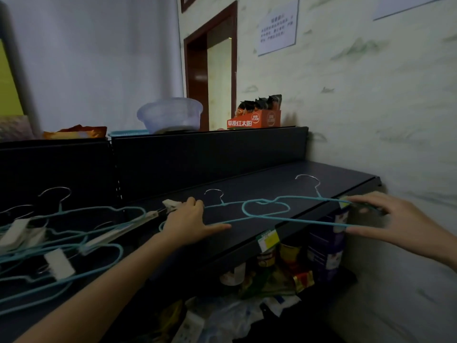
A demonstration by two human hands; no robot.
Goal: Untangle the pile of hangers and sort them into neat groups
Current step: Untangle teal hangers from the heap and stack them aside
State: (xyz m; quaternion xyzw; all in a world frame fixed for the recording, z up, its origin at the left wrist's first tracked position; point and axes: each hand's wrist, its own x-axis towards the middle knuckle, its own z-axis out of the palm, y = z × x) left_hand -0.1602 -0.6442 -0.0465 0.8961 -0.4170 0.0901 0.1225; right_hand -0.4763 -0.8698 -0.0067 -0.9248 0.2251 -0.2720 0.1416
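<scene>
Two teal wire hangers lie overlapping on the dark shelf top point(272, 179). My left hand point(190, 222) grips the left shoulder of the nearer-left hanger point(235, 203), fingers curled over its wire and thumb lying along the lower bar. My right hand point(398, 219) pinches the right end of the other hanger point(321, 223) between fingers and thumb, past the shelf's right edge. A tangled pile of teal hangers with white clips point(59, 263) covers the shelf at the far left.
A raised dark back panel point(197, 154) runs behind the shelf, topped by a clear plastic basin point(170, 115) and an orange snack box point(254, 120). Packaged goods point(284, 258) fill the shelf below. A wall point(395, 120) stands close on the right.
</scene>
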